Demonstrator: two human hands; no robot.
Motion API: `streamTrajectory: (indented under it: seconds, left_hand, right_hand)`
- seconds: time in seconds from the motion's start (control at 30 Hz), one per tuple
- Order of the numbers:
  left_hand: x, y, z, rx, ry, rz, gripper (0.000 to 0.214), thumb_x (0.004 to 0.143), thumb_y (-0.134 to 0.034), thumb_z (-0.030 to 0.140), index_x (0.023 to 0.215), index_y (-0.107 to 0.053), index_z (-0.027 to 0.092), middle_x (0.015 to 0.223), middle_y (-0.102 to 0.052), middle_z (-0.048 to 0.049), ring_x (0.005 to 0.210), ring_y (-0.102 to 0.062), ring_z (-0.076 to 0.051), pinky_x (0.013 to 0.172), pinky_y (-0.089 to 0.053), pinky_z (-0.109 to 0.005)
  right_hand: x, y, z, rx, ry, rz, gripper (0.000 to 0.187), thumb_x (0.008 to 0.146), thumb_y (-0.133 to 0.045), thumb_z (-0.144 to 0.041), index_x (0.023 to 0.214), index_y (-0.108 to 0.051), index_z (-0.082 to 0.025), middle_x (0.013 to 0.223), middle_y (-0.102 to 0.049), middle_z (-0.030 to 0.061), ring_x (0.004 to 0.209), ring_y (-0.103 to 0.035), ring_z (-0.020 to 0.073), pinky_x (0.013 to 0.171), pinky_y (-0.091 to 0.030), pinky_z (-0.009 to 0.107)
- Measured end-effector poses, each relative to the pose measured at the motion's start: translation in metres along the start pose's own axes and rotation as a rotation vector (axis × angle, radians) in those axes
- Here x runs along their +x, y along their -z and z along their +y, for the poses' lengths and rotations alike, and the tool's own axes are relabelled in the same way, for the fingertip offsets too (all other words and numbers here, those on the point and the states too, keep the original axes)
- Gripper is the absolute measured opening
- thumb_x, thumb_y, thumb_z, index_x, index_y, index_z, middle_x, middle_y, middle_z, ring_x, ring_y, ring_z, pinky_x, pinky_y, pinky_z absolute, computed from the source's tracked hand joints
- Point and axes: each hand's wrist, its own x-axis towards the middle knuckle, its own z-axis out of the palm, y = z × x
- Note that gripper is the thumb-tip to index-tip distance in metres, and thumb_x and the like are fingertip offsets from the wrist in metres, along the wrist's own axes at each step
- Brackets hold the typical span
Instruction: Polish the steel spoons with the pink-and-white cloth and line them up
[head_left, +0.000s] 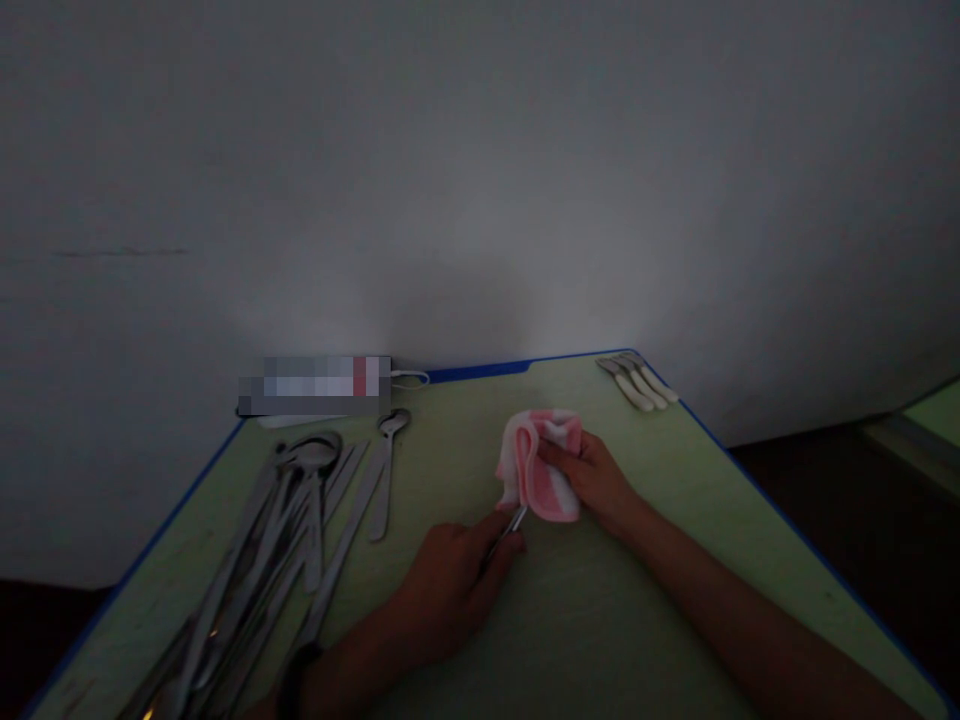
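My left hand (466, 572) is closed on the slim metal handle (517, 519) of a utensil, whose other end is hidden inside a cloth. The pink and white cloth (553, 480) is folded over, and my right hand (592, 470) grips it around that hidden end. Left of my hands lies a pile of metal cutlery (277, 540), with spoons and long handles on top of each other. A small spoon (386, 470) rests at the pile's right side. At the far right corner, several utensils with white handles (646, 388) lie side by side.
The pale green table (450, 440) has a blue edge and stands against a grey wall (465, 180). At its back left sits a blurred-out box-like object (322, 388) with a white cord loop (411, 377) beside it. The light is dim.
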Motion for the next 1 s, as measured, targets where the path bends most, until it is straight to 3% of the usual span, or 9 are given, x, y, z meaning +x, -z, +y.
streamTrajectory:
  seconds: [0.83, 1.0]
  left_hand:
    - [-0.0005, 0.0035, 0.0046, -0.032, 0.018, -0.029, 0.030, 0.095, -0.027, 0.034, 0.096, -0.053, 0.018, 0.070, -0.062, -0.0007, 0.061, -0.059, -0.015, 0.057, -0.038, -0.023]
    - [-0.0005, 0.0042, 0.0045, -0.044, 0.017, -0.025, 0.030, 0.095, -0.028, 0.034, 0.098, -0.054, 0.017, 0.065, -0.060, 0.0005, 0.057, -0.058, -0.015, 0.055, -0.037, -0.023]
  right_hand:
    - [-0.0010, -0.0010, -0.0017, 0.042, 0.004, -0.028, 0.030, 0.070, -0.066, -0.038, 0.093, -0.065, -0.019, 0.080, -0.067, 0.0016, 0.070, -0.059, 0.0148, 0.067, -0.045, 0.027]
    - [-0.0034, -0.0027, -0.0015, -0.076, 0.024, 0.074, 0.036, 0.074, -0.056, -0.051, 0.073, -0.061, -0.015, 0.061, -0.058, 0.0000, 0.054, -0.049, 0.0120, 0.053, -0.039, 0.024]
